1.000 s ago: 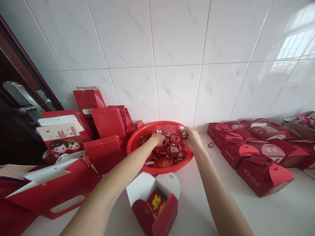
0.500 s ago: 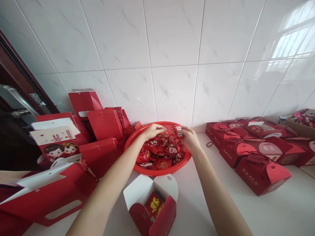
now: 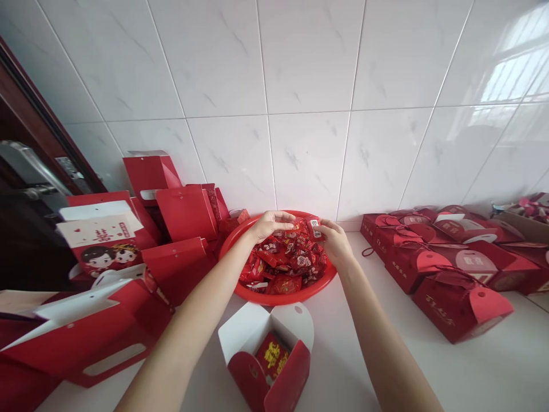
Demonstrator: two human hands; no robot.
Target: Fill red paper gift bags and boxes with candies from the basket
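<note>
Over the far side of a red plastic basket (image 3: 291,298), my right hand (image 3: 338,241) pinches a red wrapped candy (image 3: 315,229) with a white label. My left hand (image 3: 269,228) is closed beside it, its thumb and fingertips on another small red wrapped candy (image 3: 299,224), partly hidden. Several red wrapped candies (image 3: 286,283) fill the basket below both hands. In front of the basket stands an open red gift box (image 3: 289,375) with white inner flaps. A red packet with yellow print (image 3: 272,355) lies inside it.
Unfolded red boxes (image 3: 185,214) crowd the left side, one printed with cartoon figures (image 3: 100,252). Closed red boxes with cords (image 3: 458,303) stand in rows on the right. A white tiled wall (image 3: 309,160) rises behind the counter (image 3: 343,343); a door handle (image 3: 36,166) is far left.
The view has shifted slightly, moving the scene a little to the right. Both hands stay over the basket, and the candy in my right hand has turned slightly.
</note>
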